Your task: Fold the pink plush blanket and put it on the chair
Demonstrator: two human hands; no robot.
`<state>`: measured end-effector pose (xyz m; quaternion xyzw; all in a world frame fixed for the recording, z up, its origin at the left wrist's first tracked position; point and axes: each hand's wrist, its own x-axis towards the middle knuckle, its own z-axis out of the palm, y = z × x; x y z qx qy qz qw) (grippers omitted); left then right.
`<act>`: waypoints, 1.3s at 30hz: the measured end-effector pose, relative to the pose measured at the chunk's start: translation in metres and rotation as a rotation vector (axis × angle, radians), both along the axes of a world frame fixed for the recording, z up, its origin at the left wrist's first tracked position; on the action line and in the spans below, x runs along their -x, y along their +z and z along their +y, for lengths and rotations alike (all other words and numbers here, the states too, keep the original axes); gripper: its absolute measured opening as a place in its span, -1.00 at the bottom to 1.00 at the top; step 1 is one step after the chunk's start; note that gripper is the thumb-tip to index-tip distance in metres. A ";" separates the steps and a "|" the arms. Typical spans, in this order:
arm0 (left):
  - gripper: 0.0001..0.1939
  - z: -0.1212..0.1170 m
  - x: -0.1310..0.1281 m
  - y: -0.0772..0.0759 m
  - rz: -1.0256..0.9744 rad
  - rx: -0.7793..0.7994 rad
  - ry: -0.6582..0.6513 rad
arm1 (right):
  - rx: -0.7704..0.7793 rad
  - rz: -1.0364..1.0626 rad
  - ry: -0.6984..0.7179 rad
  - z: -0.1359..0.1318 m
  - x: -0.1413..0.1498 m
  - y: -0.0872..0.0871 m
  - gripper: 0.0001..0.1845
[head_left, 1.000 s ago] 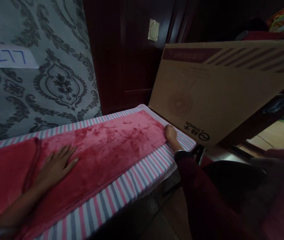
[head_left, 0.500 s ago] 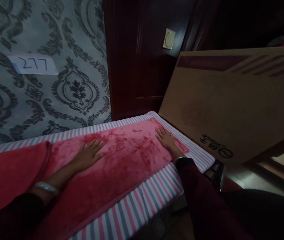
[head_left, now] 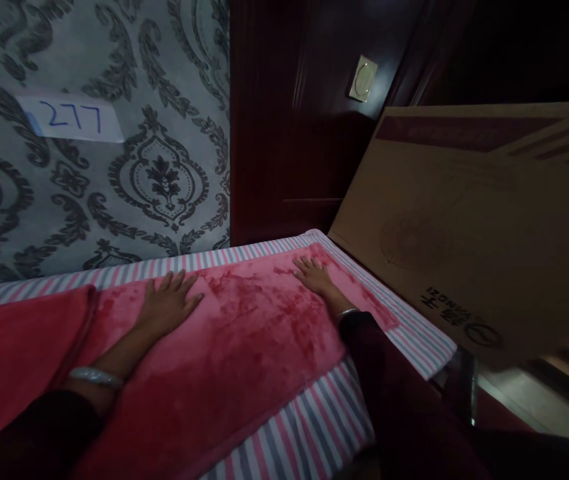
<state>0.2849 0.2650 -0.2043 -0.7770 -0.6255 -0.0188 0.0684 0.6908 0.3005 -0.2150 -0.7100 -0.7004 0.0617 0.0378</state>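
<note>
A plush pink-red blanket lies spread over a striped cloth on a long surface. My left hand rests flat on the blanket near its far edge, fingers apart. Toward the right end of the blanket, my right hand also lies flat with its fingers spread. At the left a darker red part is folded over, and its thick edge runs beside my left forearm. Neither hand grips anything.
A large cardboard box leans at the right, beyond the striped cloth's end. Behind stand a dark red wooden door and a patterned wall. A paper label on the wall reads 277.
My right hand has slid left across the blanket, toward the left hand. My left hand has shifted slightly left. The camera view has turned a little.
</note>
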 end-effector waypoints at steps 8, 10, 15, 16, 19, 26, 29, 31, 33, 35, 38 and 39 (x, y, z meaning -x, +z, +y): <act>-0.31 0.002 -0.001 -0.001 -0.020 0.011 0.127 | 0.015 -0.039 -0.142 0.034 -0.012 0.008 -0.38; -0.31 0.002 -0.001 -0.001 -0.017 0.022 0.132 | 0.028 -0.041 -0.175 0.033 -0.004 0.011 -0.38; -0.31 0.002 -0.001 -0.002 -0.023 0.008 0.120 | -0.023 0.002 0.161 0.022 0.043 0.005 -0.32; -0.30 0.002 -0.001 -0.002 -0.023 0.008 0.120 | -0.021 0.018 0.255 0.020 0.050 0.003 -0.32; -0.29 0.004 0.000 -0.004 -0.030 0.010 0.123 | -0.002 0.032 0.265 0.025 0.047 -0.002 -0.34; -0.28 0.006 0.002 -0.007 -0.086 0.015 0.117 | -0.060 -0.081 -0.212 0.046 -0.033 -0.006 -0.38; -0.29 0.006 0.001 -0.008 -0.084 0.016 0.118 | -0.082 -0.086 -0.324 0.041 -0.050 -0.008 -0.38; -0.28 0.005 0.001 -0.009 -0.090 0.017 0.117 | -0.086 -0.093 -0.356 0.033 -0.055 -0.006 -0.38; -0.28 0.005 0.001 -0.009 -0.099 0.012 0.115 | -0.092 -0.111 -0.376 0.022 -0.058 -0.003 -0.39; -0.29 0.004 0.001 -0.009 -0.104 0.000 0.110 | -0.098 -0.134 -0.408 0.009 -0.061 0.000 -0.42; -0.28 0.004 0.000 -0.008 -0.117 -0.001 0.101 | -0.097 -0.159 -0.460 -0.014 -0.068 0.003 -0.47; -0.28 0.004 0.000 -0.008 -0.126 0.004 0.100 | -0.093 -0.161 -0.471 -0.021 -0.071 0.005 -0.48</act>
